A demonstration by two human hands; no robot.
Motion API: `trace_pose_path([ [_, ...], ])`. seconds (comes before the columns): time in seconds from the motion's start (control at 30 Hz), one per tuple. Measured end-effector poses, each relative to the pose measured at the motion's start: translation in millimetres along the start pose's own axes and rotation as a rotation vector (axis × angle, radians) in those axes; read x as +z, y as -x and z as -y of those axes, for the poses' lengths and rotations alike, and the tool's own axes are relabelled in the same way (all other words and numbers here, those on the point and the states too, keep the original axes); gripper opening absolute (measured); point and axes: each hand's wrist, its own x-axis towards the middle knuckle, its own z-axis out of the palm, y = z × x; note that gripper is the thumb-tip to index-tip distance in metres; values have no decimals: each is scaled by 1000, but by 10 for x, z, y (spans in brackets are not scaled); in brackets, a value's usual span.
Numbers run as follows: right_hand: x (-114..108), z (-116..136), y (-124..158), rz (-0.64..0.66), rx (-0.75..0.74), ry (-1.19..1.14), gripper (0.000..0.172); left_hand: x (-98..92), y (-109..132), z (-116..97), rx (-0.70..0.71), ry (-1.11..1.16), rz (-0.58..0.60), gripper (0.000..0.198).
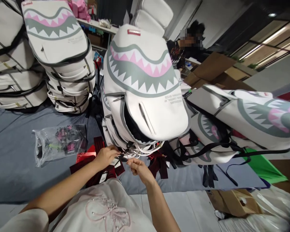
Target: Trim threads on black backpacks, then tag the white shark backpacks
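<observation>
Our left hand pinches a small tag at the near foot of the white backpack; our right hand, just beside it, is closed on a thin string there. The backpack leans upright on a stack just beyond the hands, its shark mouth facing us. Dark red tags lie under the hands on the grey mat. A clear bag rests to the left. More backpacks are piled far left, and another lies right. A person sits far behind.
</observation>
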Motion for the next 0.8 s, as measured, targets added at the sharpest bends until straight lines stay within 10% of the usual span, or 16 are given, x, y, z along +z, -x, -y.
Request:
trace_pose_path([
  [0.37, 95, -49, -31, 23, -45, -233, 49, 231, 109, -235, 527, -384, -76, 25],
  [0.8, 334, -254, -255, -208, -154, -331, 48, 406, 86, -212, -127, -231, 128, 29],
])
